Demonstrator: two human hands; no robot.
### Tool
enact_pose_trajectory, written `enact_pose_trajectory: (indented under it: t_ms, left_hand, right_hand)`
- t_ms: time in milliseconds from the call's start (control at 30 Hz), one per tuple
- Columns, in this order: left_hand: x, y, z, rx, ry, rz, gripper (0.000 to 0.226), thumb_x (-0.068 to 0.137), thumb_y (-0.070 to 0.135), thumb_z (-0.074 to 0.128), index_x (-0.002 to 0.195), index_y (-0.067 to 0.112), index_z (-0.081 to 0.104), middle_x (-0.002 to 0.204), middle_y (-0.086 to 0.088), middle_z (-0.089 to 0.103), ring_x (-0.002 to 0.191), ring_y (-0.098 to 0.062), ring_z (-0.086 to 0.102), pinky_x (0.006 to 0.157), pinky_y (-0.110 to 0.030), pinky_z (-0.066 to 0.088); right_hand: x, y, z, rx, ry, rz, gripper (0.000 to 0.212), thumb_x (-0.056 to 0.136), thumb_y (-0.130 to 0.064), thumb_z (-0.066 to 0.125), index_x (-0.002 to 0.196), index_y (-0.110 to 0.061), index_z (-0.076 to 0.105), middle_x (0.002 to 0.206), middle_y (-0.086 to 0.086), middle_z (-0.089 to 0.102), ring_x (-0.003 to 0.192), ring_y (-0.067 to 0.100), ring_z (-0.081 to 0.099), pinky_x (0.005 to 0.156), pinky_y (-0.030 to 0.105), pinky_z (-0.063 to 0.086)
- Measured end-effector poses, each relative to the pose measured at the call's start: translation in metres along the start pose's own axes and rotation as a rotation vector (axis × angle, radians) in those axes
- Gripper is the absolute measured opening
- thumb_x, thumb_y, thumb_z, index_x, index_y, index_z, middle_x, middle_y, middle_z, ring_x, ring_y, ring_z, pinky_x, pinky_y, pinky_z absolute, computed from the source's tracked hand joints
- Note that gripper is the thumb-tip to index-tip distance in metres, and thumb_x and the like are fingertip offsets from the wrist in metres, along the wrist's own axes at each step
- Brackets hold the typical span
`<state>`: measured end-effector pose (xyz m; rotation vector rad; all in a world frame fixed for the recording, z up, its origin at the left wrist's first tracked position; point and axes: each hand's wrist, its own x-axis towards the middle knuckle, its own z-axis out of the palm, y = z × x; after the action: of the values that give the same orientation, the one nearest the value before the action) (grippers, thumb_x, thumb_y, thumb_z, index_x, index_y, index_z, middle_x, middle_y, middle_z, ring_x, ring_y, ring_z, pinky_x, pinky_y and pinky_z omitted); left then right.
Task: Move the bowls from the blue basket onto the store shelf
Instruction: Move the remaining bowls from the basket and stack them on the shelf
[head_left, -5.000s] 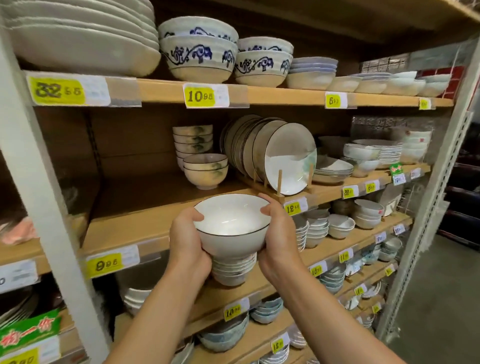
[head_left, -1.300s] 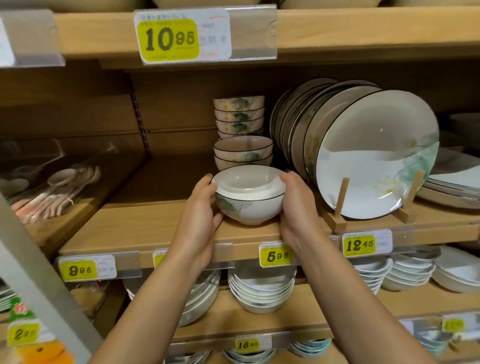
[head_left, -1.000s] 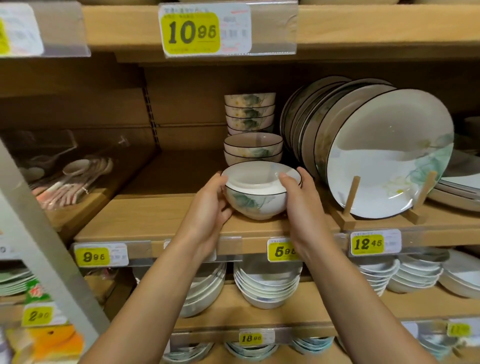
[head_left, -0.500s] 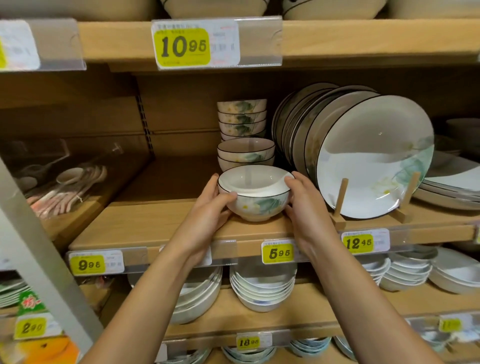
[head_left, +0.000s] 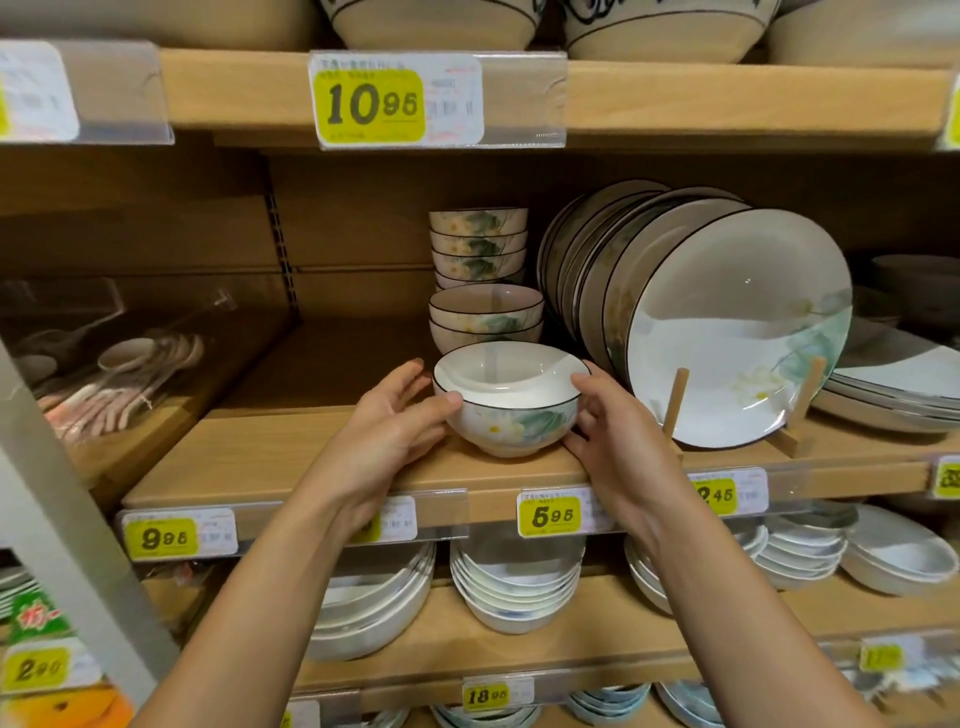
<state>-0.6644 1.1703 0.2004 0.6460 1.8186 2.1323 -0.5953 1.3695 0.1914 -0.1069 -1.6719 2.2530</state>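
A white bowl (head_left: 511, 410) with a dark rim and a green leaf and yellow flower print stands on the wooden shelf (head_left: 291, 457), near its front edge. A second white bowl seems nested inside it. My left hand (head_left: 395, 421) is at its left side; the thumb touches the wall and the fingers are straight and slightly off the rim. My right hand (head_left: 608, 431) cups the right side, with fingers curled at the rim. Behind it stand two matching bowls (head_left: 485, 317) and a taller stack (head_left: 478, 244). The blue basket is out of view.
Upright plates (head_left: 727, 332) lean in a wooden rack right beside my right hand. Spoons (head_left: 119, 374) lie behind a clear divider at the left. Bare shelf board lies left of the bowl. More bowls fill the shelves above and below (head_left: 514, 587).
The bowl has been turned on the shelf, so the flower print now faces front. My left fingers have loosened from its side. The view has shifted slightly.
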Motion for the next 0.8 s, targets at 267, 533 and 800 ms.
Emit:
enact_pose_trajectory:
  t_ms: [267,533,800]
  left_hand:
    - [-0.001,-0.001,0.001,-0.063,-0.143,0.1,0.054,0.078,0.016,0.07,0.129,0.021,0.056,0.123,0.008,0.067,0.112,-0.014,0.065,0.087,-0.029,0.056]
    - [0.019,0.05,0.006,-0.05,0.044,0.261,0.029,0.09,0.02,0.063,0.115,0.03,0.053,0.119,0.0,0.069,0.111,-0.011,0.065,0.091,-0.031,0.055]
    - [0.06,0.075,0.017,-0.083,0.227,0.352,0.023,0.096,0.019,0.057,0.118,0.02,0.064,0.115,0.004,0.07,0.107,-0.011,0.066,0.087,-0.026,0.055]
  right_hand:
    - [-0.005,-0.005,-0.001,0.018,-0.071,-0.058,0.056,0.092,-0.025,0.058,0.145,-0.016,0.041,0.134,0.001,0.06,0.123,0.015,0.057,0.107,0.038,0.043]
    - [0.016,-0.049,0.03,-0.123,-0.011,-0.3,0.03,0.088,-0.043,0.06,0.104,-0.018,0.063,0.108,-0.001,0.071,0.107,0.01,0.065,0.089,0.028,0.054]
    - [0.063,-0.066,0.063,-0.124,0.174,-0.281,0.049,0.09,-0.051,0.054,0.131,-0.024,0.055,0.121,-0.002,0.066,0.113,0.018,0.059,0.095,0.039,0.049]
